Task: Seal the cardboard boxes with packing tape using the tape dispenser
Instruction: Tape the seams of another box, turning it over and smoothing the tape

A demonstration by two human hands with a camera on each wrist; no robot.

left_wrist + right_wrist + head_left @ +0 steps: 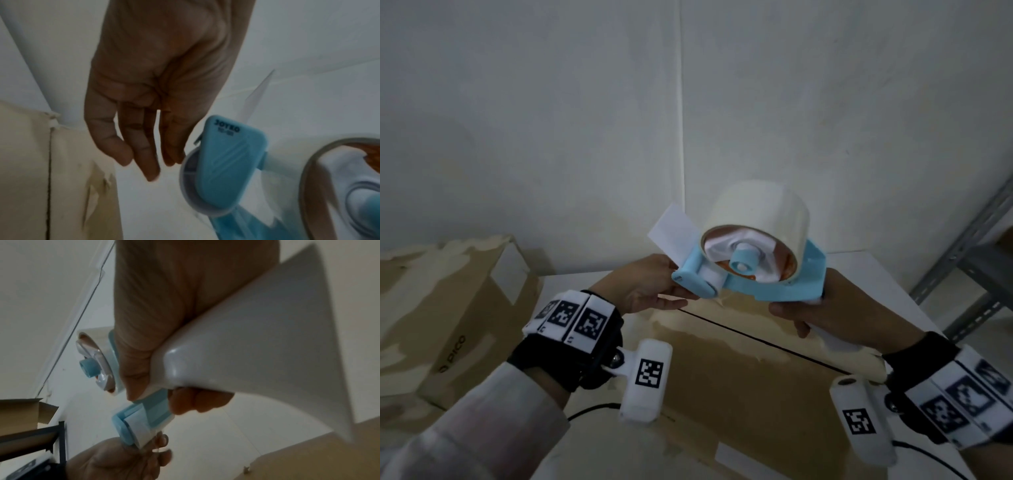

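Observation:
My right hand (pixel 822 318) grips the white handle (pixel 257 337) of a light blue tape dispenser (pixel 767 291) and holds it in the air above a cardboard box (pixel 756 387). A roll of pale tape (pixel 760 209) sits on its hub. A white flap (pixel 674 228) sticks up from the dispenser's nose. My left hand (pixel 650 287) is at that nose, by the roller. Its fingers (pixel 148 162) hang loosely and the tips touch the blue nose piece (pixel 226 162). I see nothing pinched between them. The box's top seam is a dark line with torn tape remnants beside it.
A second cardboard box (pixel 448 308), marked with old tape patches, stands at the left. Both boxes rest on a white table (pixel 876 274) against a white wall. A grey metal shelf (pixel 969 260) stands at the right. A black cable (pixel 592 409) runs under my left wrist.

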